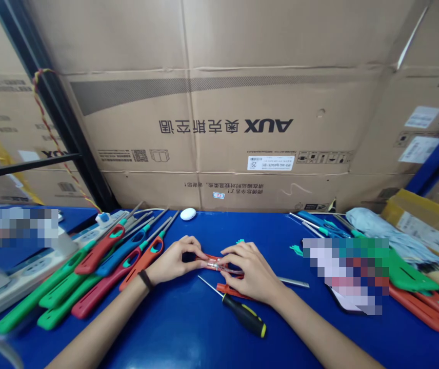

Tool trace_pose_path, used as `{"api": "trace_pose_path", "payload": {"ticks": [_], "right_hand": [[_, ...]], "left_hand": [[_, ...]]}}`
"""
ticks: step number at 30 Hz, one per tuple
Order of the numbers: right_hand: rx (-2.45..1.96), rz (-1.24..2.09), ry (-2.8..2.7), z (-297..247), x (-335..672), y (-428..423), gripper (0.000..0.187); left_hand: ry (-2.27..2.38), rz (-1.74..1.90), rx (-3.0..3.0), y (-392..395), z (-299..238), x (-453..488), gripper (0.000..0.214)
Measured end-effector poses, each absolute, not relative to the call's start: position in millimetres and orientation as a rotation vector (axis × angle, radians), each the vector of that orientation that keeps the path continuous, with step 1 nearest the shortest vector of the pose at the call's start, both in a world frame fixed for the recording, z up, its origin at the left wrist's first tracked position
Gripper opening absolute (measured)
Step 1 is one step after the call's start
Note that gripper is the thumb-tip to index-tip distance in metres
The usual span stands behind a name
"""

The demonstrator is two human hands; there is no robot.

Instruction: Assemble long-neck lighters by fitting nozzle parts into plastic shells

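Observation:
Both my hands meet at the middle of the blue table (188,328). My left hand (175,260) pinches one end of a small red and clear lighter part (216,262). My right hand (248,271) is closed over its other end. Under my right hand lies a red lighter body (233,292) with a metal tube (294,282) sticking out to the right. A black and yellow screwdriver (242,313) lies just in front of my hands.
Several long lighters (100,266) in green, red, blue and orange lie fanned out at the left. More lighters (419,297) are piled at the right, with loose metal tubes (312,221) behind them. A cardboard wall (242,128) stands along the back edge. A white oval object (187,213) sits by it.

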State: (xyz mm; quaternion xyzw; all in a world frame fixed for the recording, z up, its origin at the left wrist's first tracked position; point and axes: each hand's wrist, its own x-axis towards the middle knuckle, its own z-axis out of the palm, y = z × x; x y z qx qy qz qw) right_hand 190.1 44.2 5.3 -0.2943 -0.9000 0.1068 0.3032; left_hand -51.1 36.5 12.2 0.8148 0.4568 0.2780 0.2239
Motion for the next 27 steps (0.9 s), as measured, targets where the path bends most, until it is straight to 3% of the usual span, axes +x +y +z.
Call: {"api": "trace_pose_path", "payload": {"ticks": [15,20,23,27], "right_hand": [[-0.886,0.306,-2.518,12.9,185.8,39.5,0.026],[-0.935,0.265,-2.302,27.0,203.3,57.7,0.034],[-1.115,0.283,-2.123,39.0,221.0,72.5,0.025],[-1.099,0.603,-2.295,51.0,236.3,69.6,0.012]], "left_hand": [[1.307,0.740,2.279,32.0,18.9,-44.9,0.023],[1.293,0.780,2.266,32.8,14.7,-45.1,0.020],[1.284,0.794,2.276,33.4,12.5,-42.2,0.021],[1.276,0.823,2.282,33.2,12.2,-36.0,0.022]]}}
